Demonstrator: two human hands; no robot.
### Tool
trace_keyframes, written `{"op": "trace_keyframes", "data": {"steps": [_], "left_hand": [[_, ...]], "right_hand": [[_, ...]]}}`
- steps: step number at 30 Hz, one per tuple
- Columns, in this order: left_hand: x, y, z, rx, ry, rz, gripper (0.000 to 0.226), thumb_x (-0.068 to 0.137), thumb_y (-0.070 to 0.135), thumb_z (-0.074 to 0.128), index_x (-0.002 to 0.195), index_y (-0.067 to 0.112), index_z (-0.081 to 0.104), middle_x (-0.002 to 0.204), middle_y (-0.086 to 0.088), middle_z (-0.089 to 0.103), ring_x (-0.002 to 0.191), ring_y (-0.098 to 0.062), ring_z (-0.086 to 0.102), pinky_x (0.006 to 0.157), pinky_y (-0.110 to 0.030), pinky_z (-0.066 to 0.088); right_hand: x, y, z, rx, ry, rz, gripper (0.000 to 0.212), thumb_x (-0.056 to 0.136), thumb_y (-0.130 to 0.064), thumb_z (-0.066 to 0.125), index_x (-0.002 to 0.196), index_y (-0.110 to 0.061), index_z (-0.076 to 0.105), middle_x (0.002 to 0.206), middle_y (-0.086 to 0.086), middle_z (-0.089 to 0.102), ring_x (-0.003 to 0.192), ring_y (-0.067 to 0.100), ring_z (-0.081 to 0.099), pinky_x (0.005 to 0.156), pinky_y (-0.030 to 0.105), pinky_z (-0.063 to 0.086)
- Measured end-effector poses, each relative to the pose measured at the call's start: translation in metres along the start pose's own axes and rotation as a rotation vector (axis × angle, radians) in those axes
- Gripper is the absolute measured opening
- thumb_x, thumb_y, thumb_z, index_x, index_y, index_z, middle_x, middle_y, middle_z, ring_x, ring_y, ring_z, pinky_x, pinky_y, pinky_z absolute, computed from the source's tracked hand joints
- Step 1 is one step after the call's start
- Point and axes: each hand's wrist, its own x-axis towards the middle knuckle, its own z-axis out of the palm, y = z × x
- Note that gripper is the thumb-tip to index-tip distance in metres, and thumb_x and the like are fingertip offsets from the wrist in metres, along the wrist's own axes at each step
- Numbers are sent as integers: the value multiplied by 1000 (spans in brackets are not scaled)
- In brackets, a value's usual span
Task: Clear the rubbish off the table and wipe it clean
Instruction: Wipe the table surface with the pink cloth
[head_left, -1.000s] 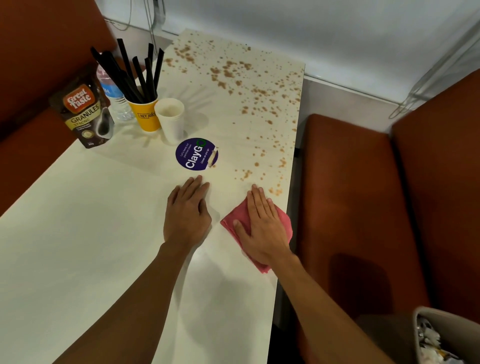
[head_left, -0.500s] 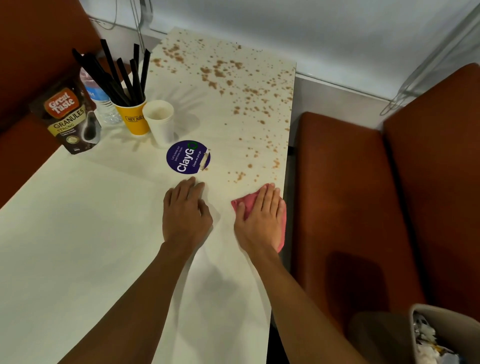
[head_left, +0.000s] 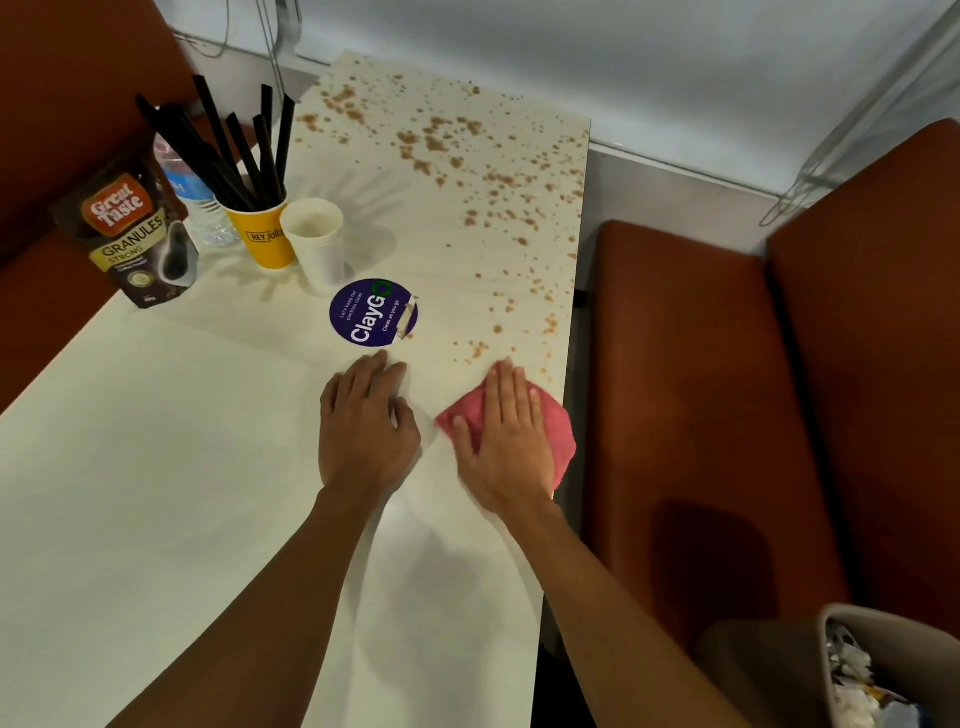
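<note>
My right hand (head_left: 506, 441) presses flat, fingers straight, on a pink cloth (head_left: 558, 441) near the right edge of the cream table (head_left: 156, 493). Beside it, my left hand (head_left: 363, 423) rests palm down on the bare tabletop, holding nothing. Brown spilled specks (head_left: 457, 150) cover the far half of the table, the nearest ones just beyond my right fingertips. A round purple ClayGo sticker (head_left: 371, 312) lies just beyond my left hand.
At the far left stand a coffee granules pouch (head_left: 127, 234), a water bottle (head_left: 195, 195), a yellow cup of black straws (head_left: 260, 231) and a white paper cup (head_left: 317, 241). Orange bench seats (head_left: 701, 389) flank the table. A bin with rubbish (head_left: 878, 670) sits bottom right.
My right hand slid the pink cloth toward the table's right edge and back a little left. My left hand stayed flat in place.
</note>
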Motion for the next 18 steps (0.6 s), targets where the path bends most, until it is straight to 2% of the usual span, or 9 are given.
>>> {"op": "trace_keyframes", "data": {"steps": [2, 3, 6, 9, 11, 14, 15, 16, 18], "left_hand": [[0, -1, 1, 9, 5, 18, 47, 91, 12, 63, 139, 15, 63, 152, -7, 55, 143, -27, 48, 119, -50, 37], [0, -1, 1, 10, 9, 26, 47, 91, 12, 62, 138, 15, 63, 153, -7, 55, 143, -27, 48, 118, -50, 36], [1, 0, 2, 5, 2, 13, 48, 91, 12, 64, 139, 17, 63, 154, -6, 54, 144, -26, 47, 119, -50, 36], [1, 1, 0, 14, -12, 7, 49, 93, 14, 64, 142, 18, 62, 156, -5, 52, 147, -24, 44, 120, -49, 35], [1, -1, 0, 20, -21, 3, 49, 93, 14, 62, 142, 18, 61, 157, -5, 51, 148, -24, 44, 121, -49, 34], [1, -1, 2, 33, -28, 3, 49, 93, 18, 55, 141, 19, 62, 158, -5, 51, 148, -24, 43, 121, -47, 33], [1, -1, 2, 34, -27, 3, 50, 92, 20, 51, 141, 19, 62, 158, -5, 51, 147, -24, 43, 121, -47, 33], [1, -1, 2, 33, -28, 3, 51, 92, 22, 49, 141, 20, 62, 158, -4, 51, 147, -24, 44, 121, -47, 33], [1, 0, 2, 28, -35, -5, 51, 93, 23, 48, 142, 20, 62, 158, -4, 51, 148, -23, 43, 122, -47, 33]], "right_hand": [[-26, 12, -2, 19, -21, -146, 80, 108, -64, 17, 167, -18, -11, 174, -5, -17, 158, 9, -22, 130, 36, -9], [-35, 21, -3, 20, -13, -145, 81, 108, -66, 18, 167, -19, -11, 174, -7, -18, 158, 7, -22, 130, 35, -9], [-21, 35, 0, -17, 39, 44, 83, 107, -67, 15, 167, -14, -11, 176, -1, -13, 160, 13, -20, 132, 40, -4], [13, 18, 0, -21, 36, 221, 83, 106, -62, 12, 166, -8, -10, 176, 9, -10, 161, 22, -16, 132, 42, -4], [20, 6, 0, -17, 27, 168, 83, 106, -61, 12, 166, -7, -9, 175, 10, -11, 161, 22, -16, 131, 41, -8], [-10, 12, -1, 3, -3, -84, 81, 108, -65, 15, 167, -15, -12, 174, -2, -18, 159, 13, -22, 130, 36, -11], [-22, 19, -1, 12, -7, -118, 82, 107, -66, 16, 167, -18, -12, 174, -5, -18, 159, 10, -22, 130, 36, -10], [-30, 27, 0, 13, 5, -99, 82, 107, -68, 16, 167, -19, -11, 175, -6, -17, 159, 9, -21, 131, 36, -8], [-26, 35, 1, 7, 56, 52, 84, 106, -68, 15, 168, -15, -7, 176, -2, -11, 161, 14, -16, 132, 39, -3]]}}
